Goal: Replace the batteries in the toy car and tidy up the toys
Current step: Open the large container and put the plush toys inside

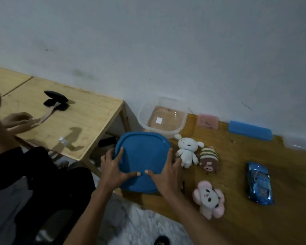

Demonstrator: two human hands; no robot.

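A blue plastic lid point(141, 156) is held over the near left corner of the brown table point(254, 174). My left hand point(113, 170) grips its left edge and my right hand point(164, 175) its right edge, thumbs on top. Behind it stands an open clear plastic box point(163, 119), with nothing inside. To the right of the lid lie a white plush dog point(186, 152), a brown striped plush point(208, 160) and a pink-and-white plush point(209, 198). The shiny blue toy car point(259, 183) sits further right.
A pink case point(208, 120) and a blue case point(250, 130) lie against the wall. A lighter wooden table point(74, 117) on the left holds a black compact point(56, 99) and a small bottle point(65, 143). Another person point(16, 156) sits at far left.
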